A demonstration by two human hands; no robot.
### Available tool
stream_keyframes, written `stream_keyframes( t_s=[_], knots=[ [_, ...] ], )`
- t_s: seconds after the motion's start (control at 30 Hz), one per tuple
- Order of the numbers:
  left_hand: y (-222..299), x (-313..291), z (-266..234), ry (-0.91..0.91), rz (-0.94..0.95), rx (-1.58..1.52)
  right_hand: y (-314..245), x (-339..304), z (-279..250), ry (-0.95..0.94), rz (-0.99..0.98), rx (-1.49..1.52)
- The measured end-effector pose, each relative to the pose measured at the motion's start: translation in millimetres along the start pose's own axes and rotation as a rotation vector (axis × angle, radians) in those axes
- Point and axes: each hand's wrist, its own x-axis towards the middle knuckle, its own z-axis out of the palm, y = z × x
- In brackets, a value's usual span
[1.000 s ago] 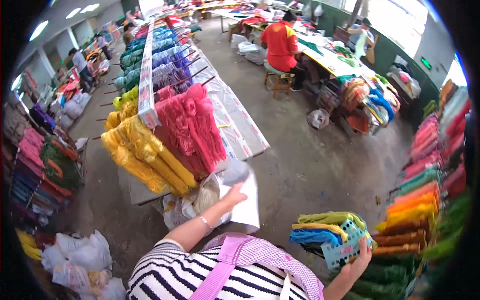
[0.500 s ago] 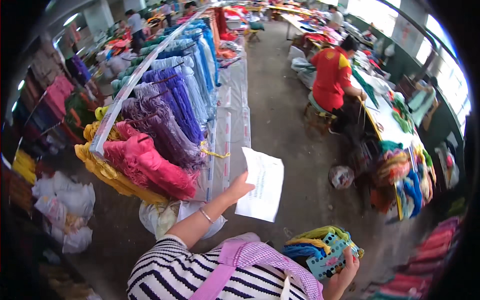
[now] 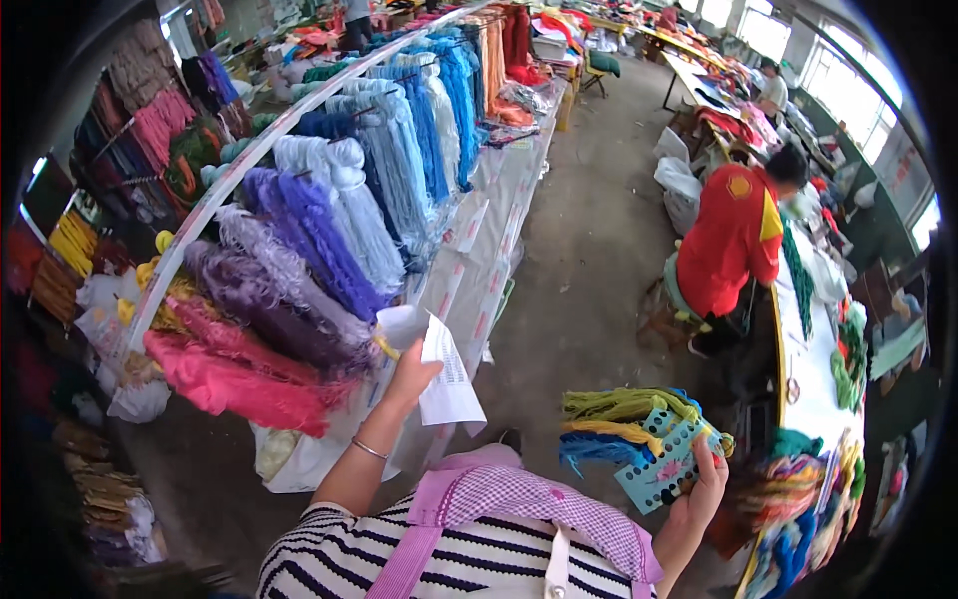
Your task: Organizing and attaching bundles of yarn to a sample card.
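My left hand (image 3: 411,377) is closed on a printed white sheet of paper (image 3: 449,374), which bends over beside the hanging yarn. Just past it hang pink yarn skeins (image 3: 239,369) and purple yarn skeins (image 3: 289,290). Off to the right, my right hand (image 3: 704,484) grips a light blue thread card (image 3: 654,469) with holes along its edges and a pink flower on it. Skeins of green, yellow and blue thread (image 3: 619,424) trail leftward from that card.
A long rail (image 3: 249,150) carries yarn in many colours above a plastic-covered shelf (image 3: 489,250). Across the grey floor aisle (image 3: 599,230), a person in a red shirt (image 3: 728,240) sits at a work table (image 3: 818,369). Colourful skeins (image 3: 798,499) hang off its near end.
My left hand has moved left and the paper now folds and tilts toward the yarn. My right hand has risen a little with the card. The view has shifted forward along the rail.
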Motion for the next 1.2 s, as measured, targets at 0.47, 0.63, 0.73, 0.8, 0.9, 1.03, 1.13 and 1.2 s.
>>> stream_keyframes(
  t_s=[0.47, 0.63, 0.73, 0.8, 0.9, 1.03, 1.13, 1.2],
  knots=[
    [286.0, 180.9, 57.4, 0.240, 0.459, -0.253, -35.0, 328.9, 171.6, -0.395, 0.106, -0.046],
    [303.0, 222.6, 39.0, 0.655, 0.447, -0.074, -47.5, 432.6, 251.5, -0.622, 0.229, -0.084],
    [307.2, 232.7, 40.3, 0.761, 0.417, -0.145, -53.5, 480.2, 299.9, -0.821, 0.319, -0.154],
    [312.8, 238.2, 43.2, 0.802, 0.413, -0.154, -46.2, 506.1, 331.4, -0.852, 0.342, -0.161],
    [309.6, 250.8, 33.6, 0.866, 0.418, -0.173, -34.7, 536.0, 371.4, -0.909, 0.347, -0.163],
    [308.9, 289.2, 17.5, 0.969, 0.460, -0.207, -15.0, 579.7, 421.3, -0.939, 0.416, -0.169],
    [320.2, 330.9, 17.8, 0.982, 0.483, -0.209, -1.1, 604.2, 453.1, -0.865, 0.423, -0.199],
    [337.9, 362.4, 24.2, 0.968, 0.494, -0.222, 1.8, 616.5, 475.6, -0.794, 0.371, -0.200]
  ],
)
